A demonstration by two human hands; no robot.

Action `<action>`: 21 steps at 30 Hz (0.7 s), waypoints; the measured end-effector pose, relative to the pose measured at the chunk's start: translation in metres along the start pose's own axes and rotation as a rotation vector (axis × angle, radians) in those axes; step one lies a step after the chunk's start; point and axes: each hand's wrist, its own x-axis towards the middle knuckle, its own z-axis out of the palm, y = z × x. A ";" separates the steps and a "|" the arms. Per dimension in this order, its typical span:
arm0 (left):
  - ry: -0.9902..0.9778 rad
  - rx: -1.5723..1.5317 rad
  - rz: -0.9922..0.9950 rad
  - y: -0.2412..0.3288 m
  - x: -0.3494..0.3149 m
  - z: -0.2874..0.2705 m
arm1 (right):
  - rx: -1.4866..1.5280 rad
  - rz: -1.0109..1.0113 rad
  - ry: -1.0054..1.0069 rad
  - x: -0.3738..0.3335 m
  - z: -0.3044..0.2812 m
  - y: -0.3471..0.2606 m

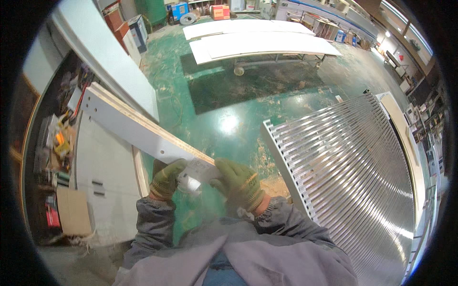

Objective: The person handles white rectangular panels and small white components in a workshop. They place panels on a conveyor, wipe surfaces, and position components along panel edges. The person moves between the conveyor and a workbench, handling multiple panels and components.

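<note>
A long narrow grey board [131, 126] with raw wood-coloured edges and small drilled holes runs from the upper left to my hands. At its near end my right hand [238, 183], in a green knit glove, is closed on the board, thumb on the grey face. My left hand [166, 181], gloved alike, is closed beside the board's near edge. Between the hands is a shiny, whitish, partly see-through piece [190, 183], blurred, against the left fingers. What it is I cannot make out. A small printed patch shows on the board near the right thumb.
To the right stands a rack of ribbed metal bars [343, 162]. Large white panels [262, 45] lie on a wheeled stand ahead. At left are a pale cabinet panel [102, 176], a cardboard piece [74, 211] and cluttered tools. Sawdust dots the green floor [229, 121].
</note>
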 end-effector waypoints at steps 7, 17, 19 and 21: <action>0.120 0.059 0.122 0.025 0.150 0.011 | -0.140 0.173 -0.156 0.125 0.015 0.101; -0.108 0.131 -0.121 0.031 0.318 -0.016 | -0.076 0.208 -0.156 0.228 0.004 0.227; -0.124 0.048 -0.175 0.024 0.357 -0.020 | -0.062 0.213 -0.107 0.245 0.006 0.261; -0.163 0.133 -0.293 0.017 0.410 -0.019 | -0.046 0.244 -0.115 0.262 0.007 0.294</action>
